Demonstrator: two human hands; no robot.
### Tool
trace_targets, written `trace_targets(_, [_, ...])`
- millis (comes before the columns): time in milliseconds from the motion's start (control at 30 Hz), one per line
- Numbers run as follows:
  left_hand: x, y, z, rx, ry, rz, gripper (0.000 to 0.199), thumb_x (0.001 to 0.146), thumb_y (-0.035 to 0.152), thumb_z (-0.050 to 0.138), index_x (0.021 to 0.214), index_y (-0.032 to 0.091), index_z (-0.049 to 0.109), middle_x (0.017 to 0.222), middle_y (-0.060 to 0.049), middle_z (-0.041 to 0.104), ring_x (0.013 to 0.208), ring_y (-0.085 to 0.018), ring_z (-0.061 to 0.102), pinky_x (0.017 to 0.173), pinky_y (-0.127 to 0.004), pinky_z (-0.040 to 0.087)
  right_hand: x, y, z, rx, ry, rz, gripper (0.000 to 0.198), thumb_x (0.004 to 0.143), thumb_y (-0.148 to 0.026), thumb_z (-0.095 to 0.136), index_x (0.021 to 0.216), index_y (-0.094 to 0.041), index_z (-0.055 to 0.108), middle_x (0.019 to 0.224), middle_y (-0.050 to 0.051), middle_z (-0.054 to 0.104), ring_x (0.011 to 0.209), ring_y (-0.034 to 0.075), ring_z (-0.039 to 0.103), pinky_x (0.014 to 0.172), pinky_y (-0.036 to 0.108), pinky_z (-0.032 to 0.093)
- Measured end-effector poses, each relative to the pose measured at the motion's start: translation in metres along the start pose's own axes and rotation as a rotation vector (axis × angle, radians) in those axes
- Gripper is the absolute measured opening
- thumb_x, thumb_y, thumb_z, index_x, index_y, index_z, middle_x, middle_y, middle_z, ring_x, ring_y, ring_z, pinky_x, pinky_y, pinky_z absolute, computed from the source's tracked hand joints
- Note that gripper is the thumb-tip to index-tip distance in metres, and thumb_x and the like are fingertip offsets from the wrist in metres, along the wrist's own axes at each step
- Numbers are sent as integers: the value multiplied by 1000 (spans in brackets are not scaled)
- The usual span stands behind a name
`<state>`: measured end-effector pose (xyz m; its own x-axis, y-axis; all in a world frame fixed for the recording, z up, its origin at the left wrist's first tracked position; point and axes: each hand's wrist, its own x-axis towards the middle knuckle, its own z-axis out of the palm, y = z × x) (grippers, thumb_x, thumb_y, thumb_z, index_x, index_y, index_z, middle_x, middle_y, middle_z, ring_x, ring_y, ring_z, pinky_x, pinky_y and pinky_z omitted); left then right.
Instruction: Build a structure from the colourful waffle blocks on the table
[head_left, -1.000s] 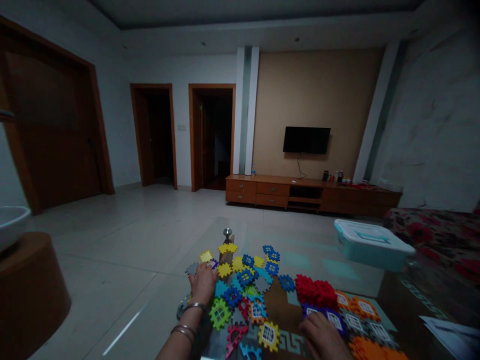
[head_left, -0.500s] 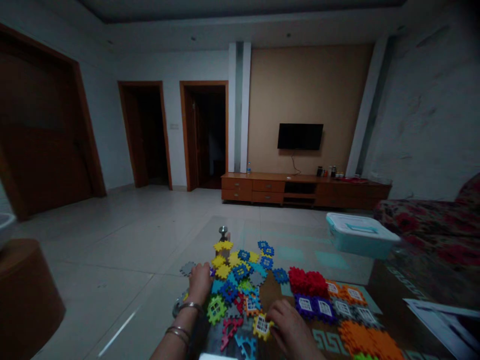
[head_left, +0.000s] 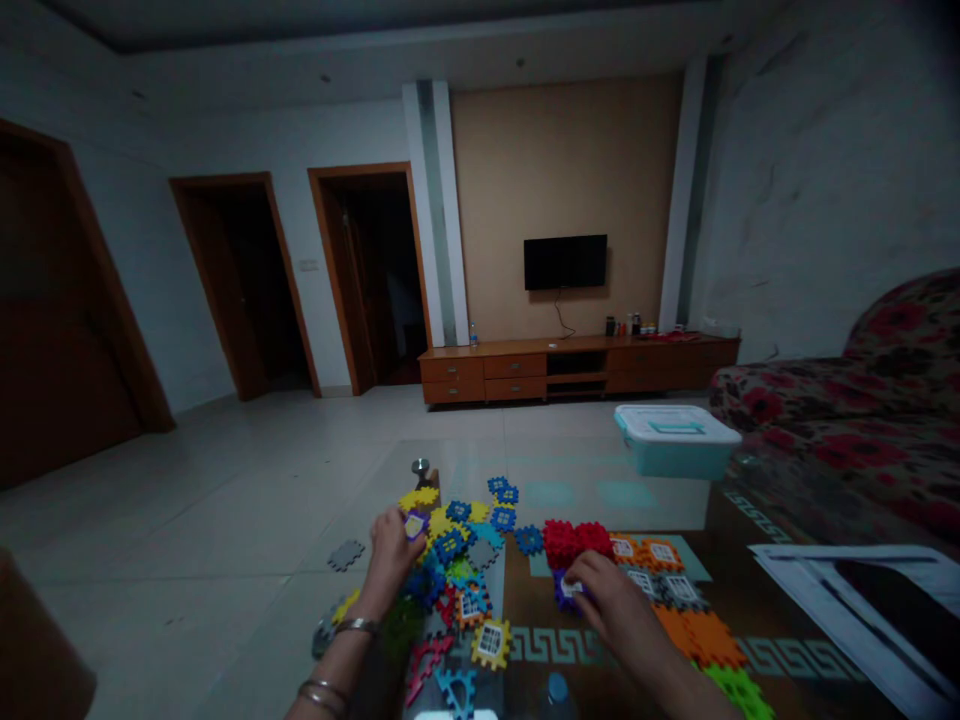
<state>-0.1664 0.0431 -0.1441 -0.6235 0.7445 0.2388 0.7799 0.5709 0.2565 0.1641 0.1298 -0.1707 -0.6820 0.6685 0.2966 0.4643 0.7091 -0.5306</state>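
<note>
My left hand (head_left: 394,550) is closed on a purple window tile (head_left: 415,525), a toothed plastic building piece with a white window insert, at the left side of a loose pile. My right hand (head_left: 611,595) has its fingers closed at another purple window tile (head_left: 568,590), which lies just below the stacked red tiles (head_left: 576,542). The right hand partly hides that purple row. Blue window tiles (head_left: 504,518), yellow tiles (head_left: 418,498) and a yellow window tile (head_left: 491,643) are among the pile between my hands.
Orange window tiles (head_left: 661,553), grey window tiles (head_left: 681,590) and plain orange tiles (head_left: 697,635) lie sorted on the right. A lidded teal box (head_left: 675,445) stands behind them on the glass table. Papers (head_left: 847,610) lie far right; a blue-capped bottle (head_left: 557,690) is near.
My view has turned to the right. My right hand has moved from the yellow window tile to the purple tiles. My left hand now shows a purple window tile in its fingers.
</note>
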Motion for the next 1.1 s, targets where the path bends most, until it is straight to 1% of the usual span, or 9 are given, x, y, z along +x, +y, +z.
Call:
trace_targets(100, [-18, 65, 15, -75, -65, 225, 23, 76, 16, 57, 98, 21, 51, 108, -5, 57, 106, -21, 52, 95, -30, 41, -1, 24, -21, 26, 85, 43, 25, 87, -11, 45, 94, -21, 66, 102, 7, 66, 98, 21, 61, 87, 32, 45])
trace_targets(167, [-35, 107, 27, -169, -137, 441, 28, 72, 9, 55, 97, 21, 50, 109, -6, 55, 105, -21, 50, 95, -32, 41, -3, 37, -32, 22, 139, 82, 24, 88, -13, 43, 91, -20, 66, 100, 8, 67, 96, 22, 62, 88, 33, 45])
trace_targets(233, [-51, 142, 36, -214, -245, 575, 37, 68, 8, 58, 101, 20, 48, 114, -7, 52, 108, -22, 48, 97, -32, 40, -8, 45, -41, 17, 183, 114, 24, 88, -14, 43, 90, -20, 66, 98, 8, 67, 94, 22, 62, 86, 32, 45])
trace_targets(400, [-72, 189, 46, -157, -452, 780, 48, 67, 11, 62, 111, 20, 46, 126, -8, 49, 113, -22, 45, 100, -32, 39, -18, 48, -51, 23, 212, 130, 22, 86, -16, 44, 88, -22, 66, 93, 7, 67, 90, 21, 63, 83, 31, 47])
trace_targets(500, [-75, 201, 50, -59, -461, 865, 48, 69, 14, 63, 113, 20, 46, 125, -7, 50, 111, -23, 45, 97, -33, 40, -21, 45, -53, 38, 207, 109, 23, 87, -19, 44, 90, -21, 67, 94, 8, 67, 90, 22, 64, 83, 32, 47])
trace_targets(667, [-79, 211, 57, 87, -403, 964, 35, 83, 19, 56, 117, 17, 49, 122, -10, 54, 110, -24, 48, 95, -35, 42, -24, 48, -51, 58, 199, 74, 25, 86, -23, 43, 90, -22, 68, 94, 9, 69, 91, 24, 65, 84, 36, 49])
trace_targets(833, [-84, 215, 64, 127, -220, 1018, 22, 97, 23, 40, 113, 18, 54, 114, -9, 56, 107, -23, 49, 93, -37, 42, -24, 59, -41, 75, 165, 31, 25, 86, -29, 45, 88, -24, 69, 94, 9, 70, 89, 26, 66, 83, 38, 50])
trace_targets(967, [-90, 201, 59, 73, -111, 925, 22, 98, 26, 38, 109, 18, 56, 113, -8, 56, 106, -23, 49, 92, -37, 41, -20, 55, -27, 76, 124, -12, 27, 87, -30, 43, 89, -23, 69, 95, 10, 70, 90, 26, 67, 83, 38, 50])
trace_targets(1100, [-101, 155, 41, 33, -133, 654, 21, 92, 17, 45, 107, 19, 58, 118, -8, 56, 110, -24, 48, 94, -38, 40, -15, 29, -6, 35, 36, -45, 28, 88, -23, 42, 93, -23, 69, 97, 9, 69, 92, 23, 66, 81, 33, 49])
